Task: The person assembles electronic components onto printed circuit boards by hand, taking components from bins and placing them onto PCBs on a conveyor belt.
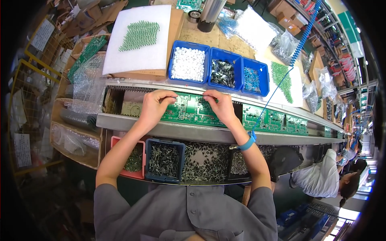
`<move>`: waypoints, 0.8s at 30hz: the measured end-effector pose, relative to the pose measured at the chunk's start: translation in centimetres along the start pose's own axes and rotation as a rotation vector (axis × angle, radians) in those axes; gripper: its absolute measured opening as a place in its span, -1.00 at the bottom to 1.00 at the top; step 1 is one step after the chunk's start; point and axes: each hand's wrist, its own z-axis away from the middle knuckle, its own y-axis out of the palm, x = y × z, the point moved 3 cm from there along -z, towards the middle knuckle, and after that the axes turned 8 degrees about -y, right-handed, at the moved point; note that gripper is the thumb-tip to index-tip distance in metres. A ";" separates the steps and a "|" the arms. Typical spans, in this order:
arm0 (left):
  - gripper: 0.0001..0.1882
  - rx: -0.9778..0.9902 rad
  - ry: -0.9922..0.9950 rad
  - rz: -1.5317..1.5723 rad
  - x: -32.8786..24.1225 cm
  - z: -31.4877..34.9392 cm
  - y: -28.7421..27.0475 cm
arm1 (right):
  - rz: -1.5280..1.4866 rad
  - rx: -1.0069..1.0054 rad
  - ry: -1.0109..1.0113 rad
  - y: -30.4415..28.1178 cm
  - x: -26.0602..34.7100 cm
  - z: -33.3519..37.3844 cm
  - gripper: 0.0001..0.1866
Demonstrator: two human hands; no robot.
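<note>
Grey woven fabric of my shirt (185, 213), with its placket and small round buttons, fills the lower edge of the view. Both bare forearms run upward from it to a long metal conveyor rail (201, 131) of dull, brushed finish.

1. Left hand (155, 106): I see it resting on the upper edge of a green circuit board (189, 112). Thumb and forefinger are pinched together at the board's top rim; whether a small part sits between them I cannot tell.
2. Right hand (219, 105): it mirrors the left, with fingertips pinched at the same rim, just beside the left fingertips. What is nipped there is too small to make out. A blue wrist strap (248, 142) encircles this wrist, and a blue coiled cord (303, 34) runs off toward the upper right.
3. Board location: the flat, rectangular board lies in the rail channel directly beneath both hands. More green boards (277, 120) follow it to the right along the same channel.

Below the rail, near my chest, sit a pink tray (134, 158) and a dark blue tray (165, 160), each filled with small leaded components. Beyond the rail stand three blue plastic bins (219, 66): one of white cylindrical parts, one of black parts, one of thin blue-bodied parts. A white foam sheet (138, 40), soft and matte, carries rows of green components pushed into it.
</note>
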 end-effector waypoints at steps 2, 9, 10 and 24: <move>-0.88 -0.031 0.070 -0.058 -0.4 -0.1 -0.3 | -0.008 -0.004 -0.006 0.0 0.0 0.0 -0.88; -0.89 -0.069 0.051 -0.039 0.2 -0.8 -1.1 | -0.029 -0.007 0.035 -0.2 0.4 0.0 -0.89; -0.89 -0.073 0.040 -0.042 0.4 -0.9 -1.3 | -0.029 -0.006 0.035 -0.2 0.4 0.0 -0.89; -0.87 -0.143 0.015 -0.145 1.0 -1.5 -2.3 | 0.003 0.063 -0.084 0.1 0.7 -0.3 -0.92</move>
